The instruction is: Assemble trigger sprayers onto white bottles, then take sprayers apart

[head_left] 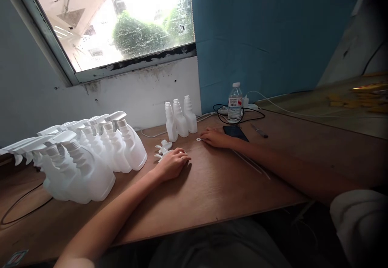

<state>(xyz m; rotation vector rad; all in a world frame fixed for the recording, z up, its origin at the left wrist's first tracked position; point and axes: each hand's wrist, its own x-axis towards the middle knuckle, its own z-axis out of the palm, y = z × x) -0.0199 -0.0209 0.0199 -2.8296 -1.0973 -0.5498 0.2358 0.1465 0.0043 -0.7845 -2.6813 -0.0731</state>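
the right hand (216,138) has its fingers nearly together on a small white piece (199,139) at the tabletop (209,187). the left hand (173,164) is loosely curled beside white spray heads (165,144); whether it grips anything, i cannot tell.

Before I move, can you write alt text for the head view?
A person's left hand is at white trigger heads on a brown table, the right hand at a small white piece. Spray bottles stand in rows at left, three headless bottles near the wall, a water bottle and dark phone near the right hand.
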